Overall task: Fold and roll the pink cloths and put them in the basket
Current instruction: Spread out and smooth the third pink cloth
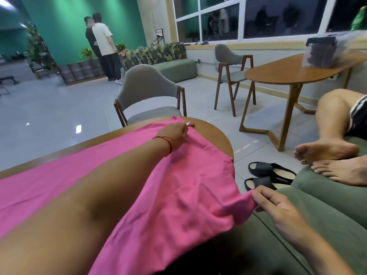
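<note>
At the far left, two people are standing before a green wall. A pink cloth is lying spread across the round wooden worktop, running from the left edge of the view to the worktop's right rim, where its near part is hanging over the edge. The left hand, with a red string round its wrist, is reaching over the cloth. Its fingers are curling down and gripping the far corner, beside a small white tag. A grey chair is standing just behind the worktop. Further right, the right hand is pinching the cloth's near right corner between thumb and fingers, holding it out past the worktop's edge, above a green sofa. A pair of dark slippers is lying on the floor between worktop and sofa. At the far right, another person's bare feet are resting on the sofa, and a second table is standing behind them.
</note>
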A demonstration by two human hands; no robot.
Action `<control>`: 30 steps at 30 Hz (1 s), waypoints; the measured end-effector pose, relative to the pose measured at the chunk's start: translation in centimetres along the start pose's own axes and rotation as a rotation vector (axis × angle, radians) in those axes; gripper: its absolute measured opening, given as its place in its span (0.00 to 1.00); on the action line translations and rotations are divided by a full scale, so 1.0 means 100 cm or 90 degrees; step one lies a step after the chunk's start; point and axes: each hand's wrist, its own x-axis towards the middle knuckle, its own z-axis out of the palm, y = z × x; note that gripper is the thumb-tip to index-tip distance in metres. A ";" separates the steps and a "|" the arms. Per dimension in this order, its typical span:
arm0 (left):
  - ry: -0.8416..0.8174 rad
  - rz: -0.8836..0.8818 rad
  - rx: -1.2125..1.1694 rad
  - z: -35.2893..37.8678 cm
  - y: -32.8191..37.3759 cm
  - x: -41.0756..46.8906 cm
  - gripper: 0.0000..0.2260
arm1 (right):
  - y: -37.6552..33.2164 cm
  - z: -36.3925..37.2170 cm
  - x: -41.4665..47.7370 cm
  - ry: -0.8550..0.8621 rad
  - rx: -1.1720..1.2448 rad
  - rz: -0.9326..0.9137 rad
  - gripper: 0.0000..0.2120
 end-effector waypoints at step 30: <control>0.025 -0.104 -0.169 0.026 0.004 0.055 0.15 | -0.013 -0.002 0.003 0.040 0.025 0.002 0.12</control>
